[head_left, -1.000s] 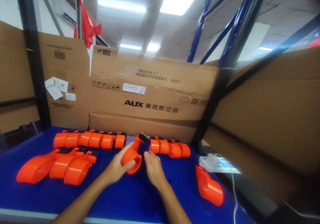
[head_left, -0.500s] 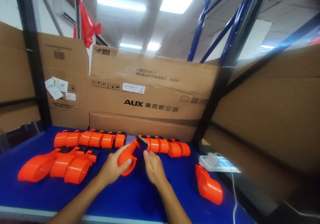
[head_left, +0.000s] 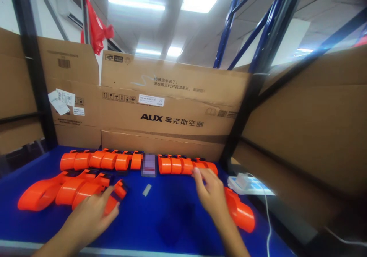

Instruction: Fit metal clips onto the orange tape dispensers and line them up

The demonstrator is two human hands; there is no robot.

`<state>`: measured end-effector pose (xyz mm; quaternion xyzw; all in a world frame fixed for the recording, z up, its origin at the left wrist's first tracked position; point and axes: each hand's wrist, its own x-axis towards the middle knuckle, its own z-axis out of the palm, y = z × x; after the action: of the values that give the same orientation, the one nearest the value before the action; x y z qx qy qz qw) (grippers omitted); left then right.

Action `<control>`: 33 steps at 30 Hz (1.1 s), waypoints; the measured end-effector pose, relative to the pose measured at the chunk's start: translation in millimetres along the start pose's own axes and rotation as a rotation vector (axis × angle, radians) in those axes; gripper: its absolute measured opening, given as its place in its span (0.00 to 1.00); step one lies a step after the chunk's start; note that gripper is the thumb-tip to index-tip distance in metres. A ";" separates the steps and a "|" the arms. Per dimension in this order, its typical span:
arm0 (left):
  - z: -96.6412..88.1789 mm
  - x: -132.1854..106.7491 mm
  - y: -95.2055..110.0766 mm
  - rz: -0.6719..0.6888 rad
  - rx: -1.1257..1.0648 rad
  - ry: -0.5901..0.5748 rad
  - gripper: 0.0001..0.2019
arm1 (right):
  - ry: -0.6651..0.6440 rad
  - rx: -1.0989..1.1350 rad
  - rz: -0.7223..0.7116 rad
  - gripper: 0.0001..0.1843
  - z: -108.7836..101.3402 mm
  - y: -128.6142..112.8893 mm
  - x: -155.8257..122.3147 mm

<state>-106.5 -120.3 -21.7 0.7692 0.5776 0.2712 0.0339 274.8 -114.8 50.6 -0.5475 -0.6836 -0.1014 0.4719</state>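
My left hand (head_left: 93, 213) is closed around an orange plastic loop (head_left: 120, 188) with a dark tab, at the right end of the front-left group. The fingers hide part of this loop. Similar orange loops (head_left: 43, 192) lie beside it, touching one another. On the right, my right hand (head_left: 211, 190) hovers over the blue tabletop with loosely bent fingers apart, and nothing shows in it. It partly covers the back-right row of orange loops (head_left: 176, 166). Just right of its wrist lies a separate orange loop (head_left: 242, 215). A small pale strip (head_left: 147, 189) rests mid-table.
More orange loops (head_left: 109, 160) line the back left. A phone-like flat item (head_left: 149, 166) lies between the back rows. At the right edge sits a white power strip (head_left: 252, 184) with a cable (head_left: 268, 226). Cardboard (head_left: 172, 96) and dark posts (head_left: 243, 119) enclose the table (head_left: 160, 218).
My left hand has carried the orange loop left and down to the front-left group. My right hand has let go and moved right. The pale strip and phone-like item are now uncovered.
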 end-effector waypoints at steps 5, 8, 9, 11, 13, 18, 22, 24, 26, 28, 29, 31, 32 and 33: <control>4.1 5.3 -9.3 0.076 0.080 0.036 0.15 | -0.252 -0.594 0.061 0.26 -62.5 47.0 -19.9; 5.8 9.7 -12.1 0.116 0.196 0.129 0.15 | -0.438 -0.681 0.101 0.31 -83.3 83.2 -43.5; 5.4 11.3 -12.4 0.133 0.242 0.143 0.15 | -0.479 -0.691 0.115 0.32 -87.9 93.7 -51.2; 3.3 14.9 -12.0 0.171 0.330 0.154 0.14 | -0.549 -0.691 0.127 0.35 -94.2 109.8 -63.4; 0.3 18.5 -10.9 0.209 0.377 0.146 0.14 | -0.579 -0.676 0.124 0.37 -96.6 118.4 -69.6; -3.6 25.2 -9.3 0.261 0.350 0.124 0.10 | -0.620 -0.645 0.137 0.40 -85.9 118.8 -65.9; -5.0 24.0 1.6 0.321 0.293 0.200 0.13 | -0.616 -0.623 0.122 0.39 -69.5 115.8 -63.0; -6.1 18.6 16.3 0.403 0.212 0.255 0.15 | -0.621 -0.570 0.100 0.38 -64.6 113.1 -62.7; -6.5 10.5 36.4 0.513 0.101 0.282 0.16 | -0.647 -0.520 0.094 0.37 -63.8 106.1 -60.7; -5.2 2.5 58.3 0.595 -0.038 0.260 0.19 | -0.658 -0.510 0.086 0.37 -66.7 92.9 -55.5; -3.5 -0.1 68.8 0.608 -0.114 0.223 0.20 | -0.632 -0.514 0.059 0.37 -69.0 83.7 -51.8; 3.1 -0.5 87.2 0.593 -0.291 0.087 0.19 | -0.538 -0.537 -0.014 0.37 -73.8 60.3 -42.8; 8.4 2.2 95.0 0.556 -0.394 0.008 0.18 | -0.504 -0.529 -0.068 0.37 -75.5 46.6 -38.0; 15.0 6.9 102.0 0.489 -0.505 -0.056 0.17 | -0.476 -0.498 -0.130 0.37 -76.1 31.9 -33.5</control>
<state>-9.6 -143.8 5.4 0.8592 0.2898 0.3846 0.1729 340.9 -174.4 53.8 -0.6093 -0.7622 -0.1643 0.1441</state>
